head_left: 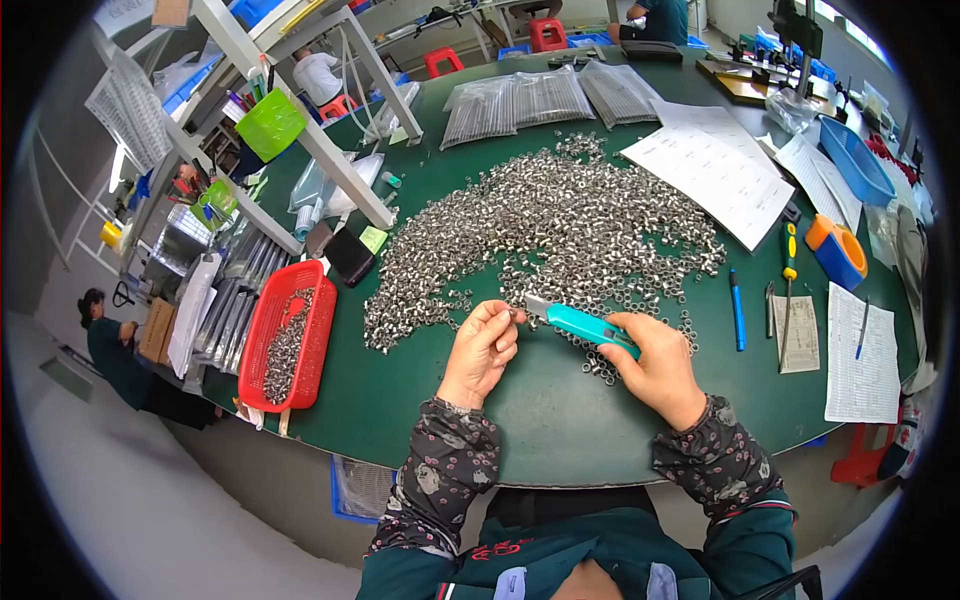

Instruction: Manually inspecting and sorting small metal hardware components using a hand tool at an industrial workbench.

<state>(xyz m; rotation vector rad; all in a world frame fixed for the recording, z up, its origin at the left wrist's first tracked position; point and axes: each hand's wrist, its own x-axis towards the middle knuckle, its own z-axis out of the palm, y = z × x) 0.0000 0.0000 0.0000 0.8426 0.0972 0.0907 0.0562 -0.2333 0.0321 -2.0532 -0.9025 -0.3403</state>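
Note:
My right hand (655, 368) is wrapped round a teal utility knife (592, 329), its blade pointing left. The blade's tip is close to the fingertips of my left hand (482, 352), which pinches a small metal ring (517, 314), partly hidden by the fingers. Beyond both hands spreads a large heap of small silvery metal rings (560, 220) on the green table (540, 440). Some loose rings lie just under and beside the knife.
At the left stands a red basket (327, 345) with more rings in it. White paper sheets (710, 170), a blue pen (737, 310), a yellow-handled screwdriver (789, 255) and an orange-and-blue tape dispenser (838, 252) lie at the right. Bags of metal rods (540, 100) lie at the back.

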